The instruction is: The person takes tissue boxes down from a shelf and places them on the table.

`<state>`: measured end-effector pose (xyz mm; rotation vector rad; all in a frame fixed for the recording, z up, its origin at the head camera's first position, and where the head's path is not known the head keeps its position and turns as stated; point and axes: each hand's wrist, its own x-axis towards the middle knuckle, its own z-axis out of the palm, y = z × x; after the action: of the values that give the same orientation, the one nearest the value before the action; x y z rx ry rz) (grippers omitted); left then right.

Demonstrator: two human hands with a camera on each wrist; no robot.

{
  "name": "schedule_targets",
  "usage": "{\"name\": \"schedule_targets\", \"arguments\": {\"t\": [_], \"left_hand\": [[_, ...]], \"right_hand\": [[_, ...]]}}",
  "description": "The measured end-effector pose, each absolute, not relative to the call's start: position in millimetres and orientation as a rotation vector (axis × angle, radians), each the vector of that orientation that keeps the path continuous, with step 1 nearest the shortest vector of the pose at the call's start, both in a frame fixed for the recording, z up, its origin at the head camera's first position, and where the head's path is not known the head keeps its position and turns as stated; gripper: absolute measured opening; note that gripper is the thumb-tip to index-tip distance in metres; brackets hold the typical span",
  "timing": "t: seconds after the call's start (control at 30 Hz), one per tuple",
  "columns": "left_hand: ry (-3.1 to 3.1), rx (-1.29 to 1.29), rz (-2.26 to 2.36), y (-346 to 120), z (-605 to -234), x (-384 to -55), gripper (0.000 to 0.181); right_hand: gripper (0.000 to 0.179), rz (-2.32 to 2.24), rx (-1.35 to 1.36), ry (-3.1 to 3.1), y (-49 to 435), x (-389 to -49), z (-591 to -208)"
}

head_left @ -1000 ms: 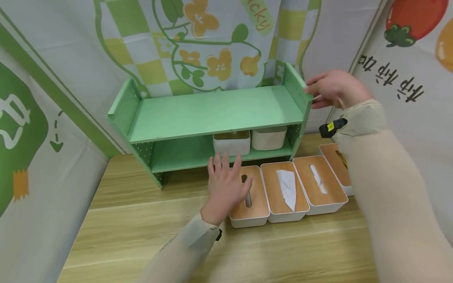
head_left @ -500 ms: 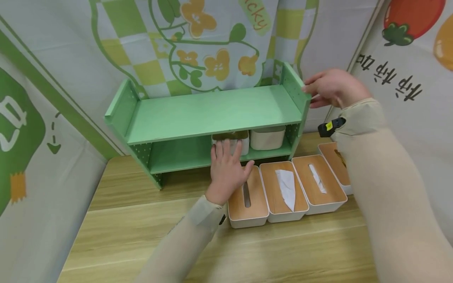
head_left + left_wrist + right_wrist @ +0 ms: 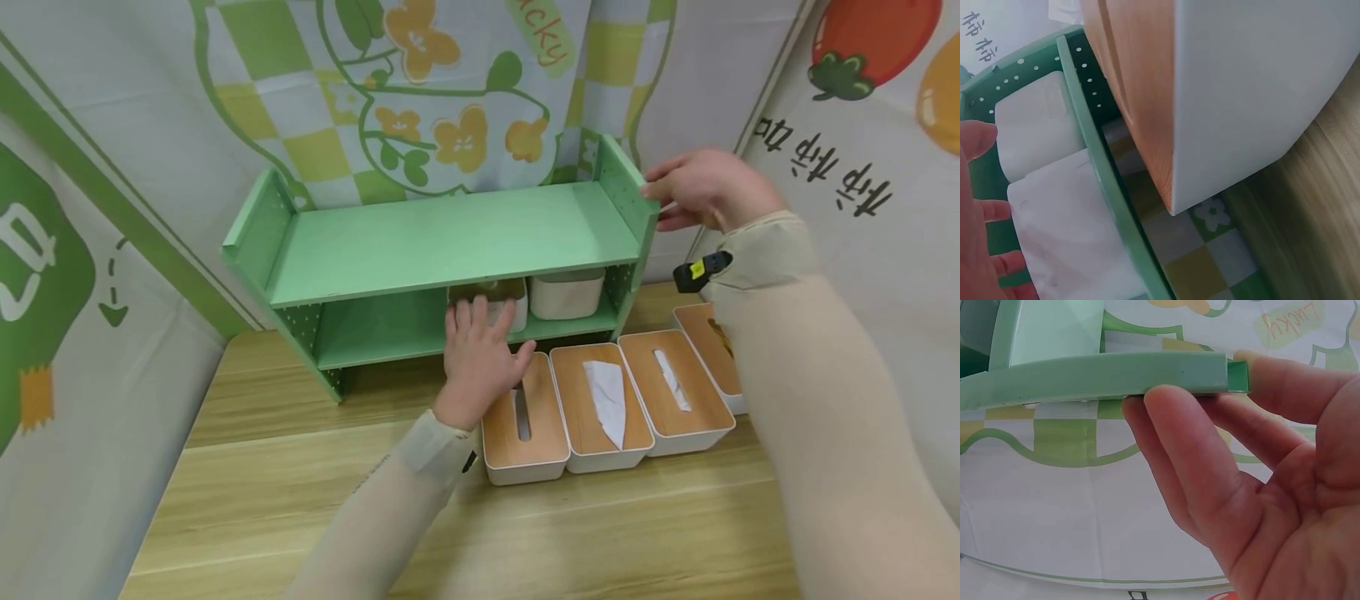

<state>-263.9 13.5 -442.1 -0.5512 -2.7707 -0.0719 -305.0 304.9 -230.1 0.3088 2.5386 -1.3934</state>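
A green two-tier rack stands on the table against the back wall. Straight, spread fingers of my left hand reach the front of a white tissue box on its lower shelf. Those fingertips lie at the box's side in the left wrist view. Right of it, on the same shelf, sits another white box. My right hand pinches the upper end of the rack's right side panel, thumb on one face and fingers on the other.
In front of the rack stand several white tissue boxes with wood lids, in a row: a slotted one, one with a raised tissue, another, and the rightmost, partly behind my right arm. Printed cloth walls enclose the table.
My left hand has moved forward from above the slotted tissue box to the front of the box on the lower shelf. The right hand keeps its grip on the rack's side panel.
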Motion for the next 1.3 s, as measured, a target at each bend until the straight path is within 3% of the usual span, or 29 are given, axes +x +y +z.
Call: {"name": "schedule_targets", "arguments": {"t": [0.87,1.3], "left_hand": [[-2.615,-0.663,-0.091,-4.1,-444.5,-251.5,0.056],[-2.707,-0.658,-0.064,6.2,-438.7,-247.5,0.065]], "right_hand": [[0.062,-1.412,0.292,2.509,306.7,-309.3,-232.7],[0.061,-1.443,0.307,2.505,306.7,-307.2,-232.1]]}}
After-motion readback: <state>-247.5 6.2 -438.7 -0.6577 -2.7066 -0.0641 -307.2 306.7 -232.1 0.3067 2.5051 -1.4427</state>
